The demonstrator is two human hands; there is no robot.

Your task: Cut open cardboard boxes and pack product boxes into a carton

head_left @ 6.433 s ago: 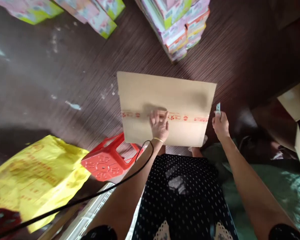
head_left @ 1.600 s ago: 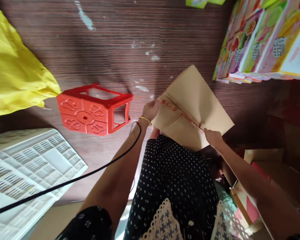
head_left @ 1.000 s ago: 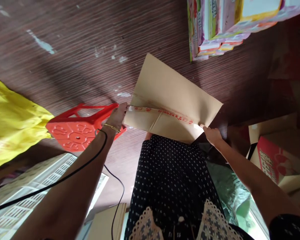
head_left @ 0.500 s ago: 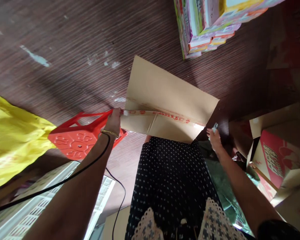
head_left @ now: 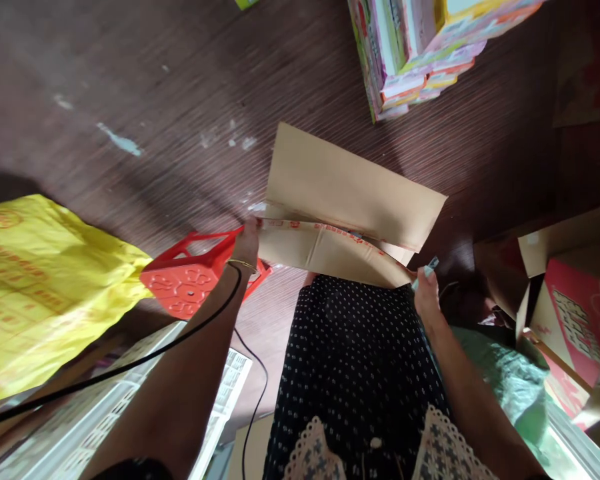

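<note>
A flat brown cardboard box (head_left: pixel 350 193) lies on the dark floor in front of my knees. A strip of tape with red print (head_left: pixel 325 230) runs along its middle seam. The seam is split, and the near flap bows upward away from the far flap. My left hand (head_left: pixel 247 241) pinches the box's left edge at the end of the seam. My right hand (head_left: pixel 425 292) is at the box's right corner and holds a small pale-blue cutter (head_left: pixel 429 267), blade end up.
A red plastic stool (head_left: pixel 195 280) lies on its side by my left wrist, with a yellow bag (head_left: pixel 45 280) and a white slatted crate (head_left: pixel 130 413) beyond. Stacked colourful cartons (head_left: pixel 415 47) stand far right. Red-printed cartons (head_left: pixel 575 300) and a green bag (head_left: pixel 510 373) are at right.
My right hand has come off the seam's right end with the cutter. The taped seam has parted and the near flap has lifted. My left hand keeps its grip.
</note>
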